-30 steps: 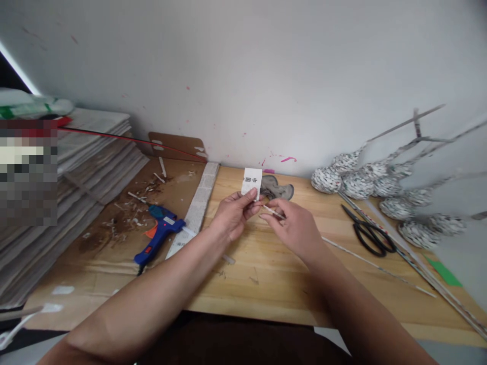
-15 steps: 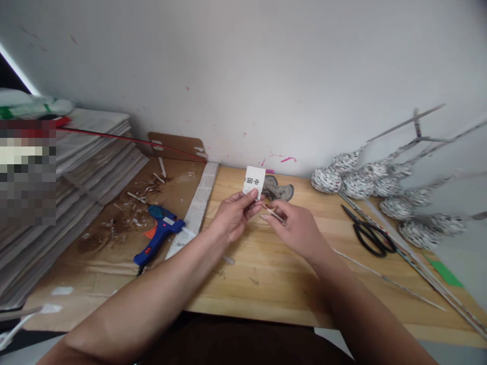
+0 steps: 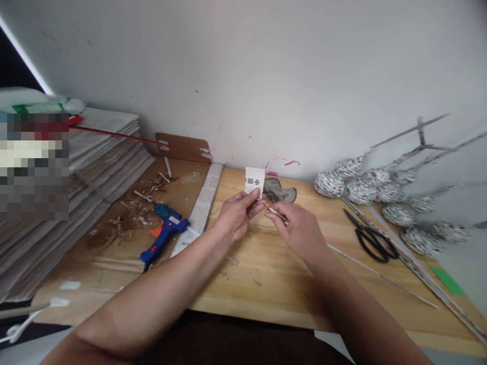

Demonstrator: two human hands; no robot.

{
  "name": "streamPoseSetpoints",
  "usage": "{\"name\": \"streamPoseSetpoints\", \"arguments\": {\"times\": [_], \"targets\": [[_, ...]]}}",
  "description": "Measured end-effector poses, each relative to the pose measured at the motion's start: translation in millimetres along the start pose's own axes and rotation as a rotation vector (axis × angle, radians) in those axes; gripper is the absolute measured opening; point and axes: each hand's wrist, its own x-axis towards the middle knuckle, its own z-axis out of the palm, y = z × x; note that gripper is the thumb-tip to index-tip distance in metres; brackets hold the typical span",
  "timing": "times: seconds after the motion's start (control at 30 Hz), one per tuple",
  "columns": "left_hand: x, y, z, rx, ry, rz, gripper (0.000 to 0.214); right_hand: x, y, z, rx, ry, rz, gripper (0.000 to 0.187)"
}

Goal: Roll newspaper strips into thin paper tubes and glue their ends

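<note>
A strip of printed newspaper (image 3: 254, 178) stands up from my left hand (image 3: 239, 215), pinched between thumb and fingers. My right hand (image 3: 297, 223) grips a thin rolled paper stick (image 3: 384, 278) near its tip, which points toward my left fingertips. The stick's long tail comes out from under my right wrist and runs to the lower right over the wooden table (image 3: 274, 294). Whether the strip and the stick's tip touch is hidden by my fingers. Just behind the hands lies a crumpled grey cloth-like thing (image 3: 285, 191).
At left, a blue glue gun (image 3: 163, 237) rests on stained cardboard (image 3: 110, 258) with paper scraps, beside stacked newspapers (image 3: 102, 167). To the right are black-handled scissors (image 3: 375, 241), several woven paper balls (image 3: 361, 190) with stems, and long paper sticks (image 3: 437, 291). A wall rises behind.
The view has shifted slightly, so the surroundings appear a little farther right and lower. Both hands keep nearly the same pose and their holds on the strip and the stick.
</note>
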Motion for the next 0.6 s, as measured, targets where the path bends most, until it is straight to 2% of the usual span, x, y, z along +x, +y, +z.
{"name": "streamPoseSetpoints", "arguments": {"times": [0.07, 0.13, 0.2, 0.27, 0.33, 0.37, 0.5, 0.57, 0.6], "targets": [[1.1, 2.5, 0.0, -0.012, 0.001, 0.015, 0.007, 2.6, -3.0, 0.4, -0.104, 0.025, -0.061, 0.026], [1.3, 4.7, 0.5, -0.018, -0.003, 0.024, 0.01, 7.8, -4.2, -2.7, -0.081, -0.012, -0.028, 0.031], [1.0, 5.8, 0.8, -0.018, -0.01, 0.025, 0.015, 14.8, -3.4, -8.4, 0.08, -0.152, 0.082, 0.033], [1.3, 6.3, 0.7, -0.013, -0.017, 0.021, 0.019, 22.1, -2.3, -13.8, 0.296, -0.352, 0.202, 0.035], [2.4, 7.0, 0.1, -0.014, -0.013, 0.031, 0.02, 28.1, -3.0, -15.6, 0.359, -0.443, 0.231, 0.035], [3.3, 7.7, -0.2, -0.019, -0.009, 0.044, 0.021, 30.2, -4.4, -14.7, 0.303, -0.403, 0.195, 0.033], [7.2, 12.8, -1.5, -0.043, 0.012, 0.088, 0.019, 33.4, -12.1, -3.0, -0.098, -0.062, -0.064, 0.025], [8.8, 15.2, -1.9, -0.048, 0.024, 0.093, 0.019, 34.7, -12.5, 1.6, -0.123, -0.028, -0.098, 0.029], [9.5, 16.0, -2.1, -0.046, 0.026, 0.092, 0.019, 35.9, -11.2, 2.5, -0.064, -0.067, -0.075, 0.032]]}}
